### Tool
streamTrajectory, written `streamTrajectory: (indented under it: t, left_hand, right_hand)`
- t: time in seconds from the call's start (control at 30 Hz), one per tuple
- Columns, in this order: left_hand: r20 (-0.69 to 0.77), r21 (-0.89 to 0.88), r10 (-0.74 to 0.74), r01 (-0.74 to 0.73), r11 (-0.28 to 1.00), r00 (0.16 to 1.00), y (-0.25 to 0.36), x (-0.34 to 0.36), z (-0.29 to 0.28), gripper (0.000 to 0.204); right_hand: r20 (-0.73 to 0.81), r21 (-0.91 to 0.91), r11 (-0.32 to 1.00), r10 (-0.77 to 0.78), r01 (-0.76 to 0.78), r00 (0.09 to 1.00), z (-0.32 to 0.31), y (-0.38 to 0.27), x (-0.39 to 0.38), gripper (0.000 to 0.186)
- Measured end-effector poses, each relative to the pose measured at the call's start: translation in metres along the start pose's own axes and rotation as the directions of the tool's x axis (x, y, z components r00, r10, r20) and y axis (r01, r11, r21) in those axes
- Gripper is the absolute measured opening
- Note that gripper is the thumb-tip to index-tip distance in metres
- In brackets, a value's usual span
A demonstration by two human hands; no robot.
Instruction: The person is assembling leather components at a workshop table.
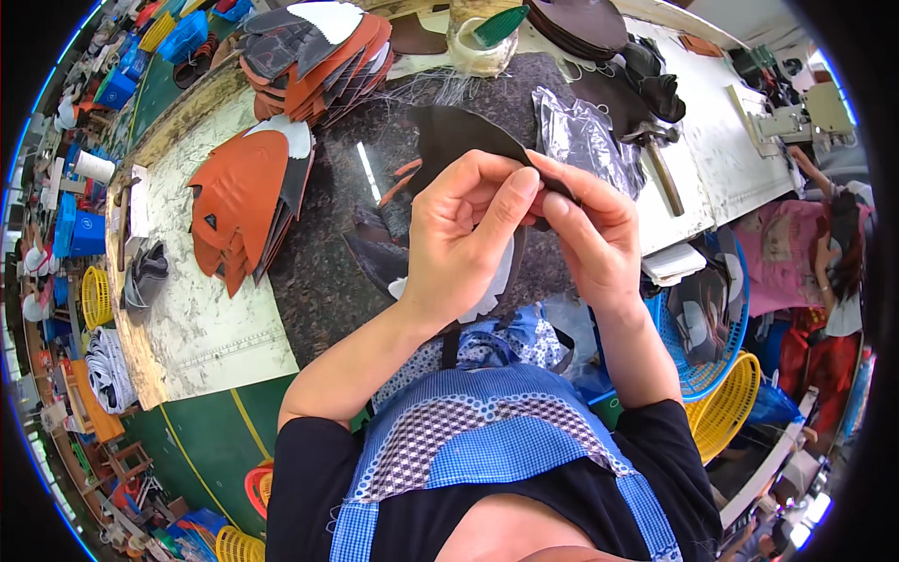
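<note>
Leather [464, 140], one dark piece, is up in both hands over the middle of the bench [215, 342]. On the left, orange pieces [239, 187] lie in a pile beside the dark slab [323, 300]. Dark pieces [375, 258] lie on the slab, under the hands. The left hand [464, 239] pinches the near edge of the leather, with its thumb and fingers close together. On the far side stands a pot [482, 58]. The right hand [597, 245] pinches that same edge, just right of the left hand. Fingers hide the bit between them, so I cannot tell if it is folded. Farther right are a shiny bag [581, 140] and a hammer [665, 178].

To do this well, I think, the thumbs should stay near each other and press a little bit of edge at a time. Go softly, so the leather does not crease, and let the loose part hang free.
</note>
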State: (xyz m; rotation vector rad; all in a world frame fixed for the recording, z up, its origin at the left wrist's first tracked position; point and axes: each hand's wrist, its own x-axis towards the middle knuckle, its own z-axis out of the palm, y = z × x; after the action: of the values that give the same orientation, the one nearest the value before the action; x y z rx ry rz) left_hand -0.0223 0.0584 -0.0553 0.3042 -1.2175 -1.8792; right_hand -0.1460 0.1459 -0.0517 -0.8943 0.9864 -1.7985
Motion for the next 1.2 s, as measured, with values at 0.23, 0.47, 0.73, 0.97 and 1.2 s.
streamTrajectory:
  t: [0.23, 0.47, 0.73, 0.97, 1.2]
  left_hand:
    - [0.043, 0.236, -0.167, 0.152, 0.96, 0.985, 0.016, 0.01, -0.019, 0.01]
    - [0.063, 0.207, -0.121, 0.106, 0.973, 0.991, 0.006, 0.002, -0.016, 0.008]
    - [0.485, 0.632, 0.156, -0.468, 0.618, 0.861, 0.051, 0.01, -0.029, 0.054]
    - [0.955, 0.254, 0.078, -0.925, 0.284, 0.287, 0.045, 0.015, 0.006, 0.024]
    - [0.901, 0.188, 0.237, -0.819, 0.542, 0.363, 0.045, -0.038, 0.019, 0.023]
  right_hand:
    - [0.115, -0.738, 0.622, -0.265, 0.261, 0.957, 0.009, -0.007, 0.007, 0.027]
    - [-0.108, -0.292, 0.956, -0.004, -0.028, 0.994, 0.01, -0.007, 0.008, 0.023]
    - [-0.017, -0.182, 0.92, 0.35, -0.347, 0.937, -0.024, -0.023, 0.001, 0.014]
    - [0.061, -0.035, 0.891, 0.455, -0.453, 0.889, -0.022, -0.026, -0.044, 0.014]
    - [-0.373, -0.009, 0.686, 0.673, -0.728, 0.639, -0.13, 0.025, -0.155, 0.017]
